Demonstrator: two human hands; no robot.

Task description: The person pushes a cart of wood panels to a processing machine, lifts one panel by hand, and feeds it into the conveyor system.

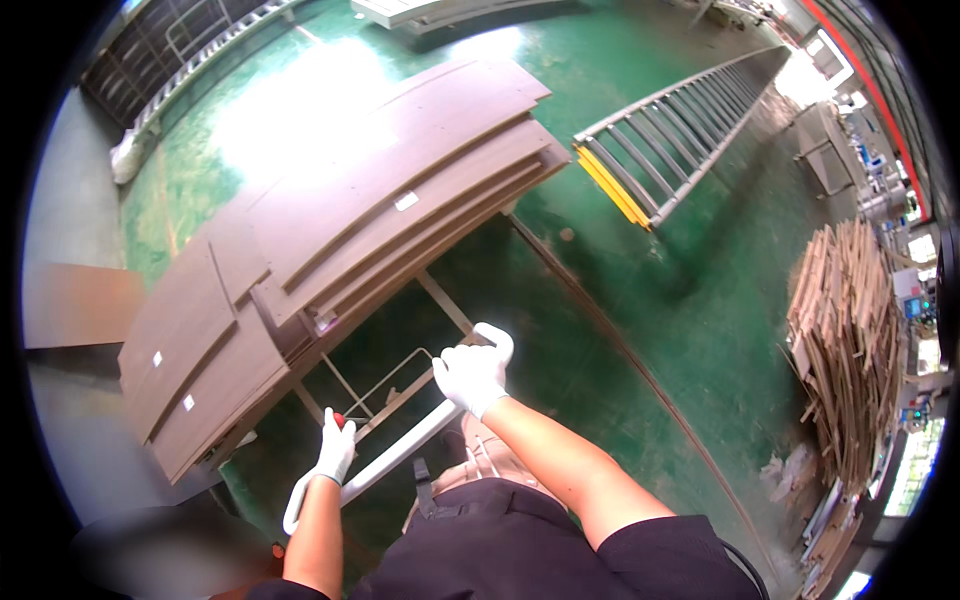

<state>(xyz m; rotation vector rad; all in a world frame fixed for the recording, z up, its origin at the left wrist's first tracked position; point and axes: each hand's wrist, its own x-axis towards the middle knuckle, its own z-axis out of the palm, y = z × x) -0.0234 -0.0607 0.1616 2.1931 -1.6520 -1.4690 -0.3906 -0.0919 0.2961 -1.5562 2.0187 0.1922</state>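
Note:
In front of me runs a light tubular push handle (pixel 405 452) with bent ends, part of a cart's metal frame (pixel 445 300). My right hand (pixel 472 377), in a white glove, is wrapped round the handle near its right end. Toward the left end, my gloved left hand (pixel 336 450) closes on a small red grip (pixel 340 420); most of that grip is hidden by the fingers. Beyond the handle, a stack of brown boards (pixel 350 235) lies unevenly layered on the cart. White labels (pixel 406 201) stick to some boards.
A roller conveyor (pixel 690 125) with a yellow end bar stands ahead right on the green floor (pixel 620 290). Thin wood strips (pixel 845 340) are heaped at the right. A dark groove (pixel 630 355) crosses the floor. Another roller line (pixel 205 65) runs at the far left.

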